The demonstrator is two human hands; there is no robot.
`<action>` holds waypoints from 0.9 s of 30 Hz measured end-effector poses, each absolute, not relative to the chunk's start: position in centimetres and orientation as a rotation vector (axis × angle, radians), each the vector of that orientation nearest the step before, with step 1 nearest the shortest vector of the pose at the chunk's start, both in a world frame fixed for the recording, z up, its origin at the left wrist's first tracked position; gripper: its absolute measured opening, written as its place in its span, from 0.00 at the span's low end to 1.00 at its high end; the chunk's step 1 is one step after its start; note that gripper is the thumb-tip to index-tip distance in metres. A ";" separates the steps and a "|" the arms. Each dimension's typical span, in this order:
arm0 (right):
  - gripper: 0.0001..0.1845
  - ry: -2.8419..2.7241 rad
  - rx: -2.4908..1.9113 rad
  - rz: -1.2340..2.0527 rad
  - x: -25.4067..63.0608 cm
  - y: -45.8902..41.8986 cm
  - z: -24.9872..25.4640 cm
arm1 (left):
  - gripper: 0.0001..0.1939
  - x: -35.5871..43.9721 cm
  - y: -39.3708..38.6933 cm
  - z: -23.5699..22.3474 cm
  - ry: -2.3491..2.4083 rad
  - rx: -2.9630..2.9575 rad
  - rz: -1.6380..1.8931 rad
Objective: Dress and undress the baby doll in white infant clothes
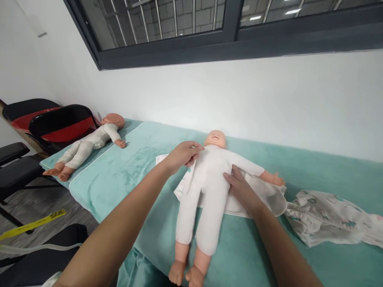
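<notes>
A baby doll (214,171) in a white body lies on its back, its head toward the wall and its bare feet toward me. My left hand (185,153) is closed in a pinch at the doll's shoulder, on the edge of a white printed baby garment (185,183) spread under the doll. The doll's arm on that side is hidden. My right hand (237,185) rests against the other side of the doll's torso, fingers extended and slightly apart. Part of the garment's pale inner side (260,193) shows beneath the doll's outstretched arm.
A crumpled printed cloth (326,217) lies at the right on the teal-covered table (134,159). Another baby doll (92,141) lies at the far left end. Black and red chairs (62,123) stand beyond that end. Behind the table are a white wall and a barred window (164,24).
</notes>
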State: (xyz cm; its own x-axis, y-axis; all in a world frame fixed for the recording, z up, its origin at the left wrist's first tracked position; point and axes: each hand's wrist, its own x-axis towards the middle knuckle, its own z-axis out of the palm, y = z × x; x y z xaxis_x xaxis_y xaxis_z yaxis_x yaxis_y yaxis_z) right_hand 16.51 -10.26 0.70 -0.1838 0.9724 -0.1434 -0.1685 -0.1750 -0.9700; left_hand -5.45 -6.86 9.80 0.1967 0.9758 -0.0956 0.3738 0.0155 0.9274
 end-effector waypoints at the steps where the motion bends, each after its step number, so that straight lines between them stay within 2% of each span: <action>1: 0.37 -1.078 -1.122 1.559 16.5 -10.3 0.9 | 0.08 -5.6 -7.4 10.0 1.356 1.565 0.830; 3: 0.34 -1.043 -1.132 1.580 16.5 -10.4 1.0 | 0.10 -5.7 -8.5 9.8 1.536 1.699 0.840; 6: 0.29 -1.047 -1.058 1.586 16.6 -10.2 0.6 | 0.17 -5.4 -10.4 8.1 1.818 1.943 0.641; 10: 0.26 -1.000 -0.996 1.597 16.8 -9.6 -0.6 | 0.26 -4.9 -12.0 5.9 1.886 2.157 0.323; 14: 0.23 -0.969 -0.896 1.642 16.8 -9.2 -1.0 | 0.33 -4.8 -12.0 5.8 2.002 2.210 0.258; 22: 0.19 -0.959 -0.804 1.687 17.1 -9.3 -0.8 | 0.26 -5.5 -11.2 8.1 2.247 2.320 0.185; 27: 0.20 -0.918 -0.818 1.710 17.2 -9.2 -1.0 | 0.20 -5.6 -11.4 6.5 2.250 2.440 0.222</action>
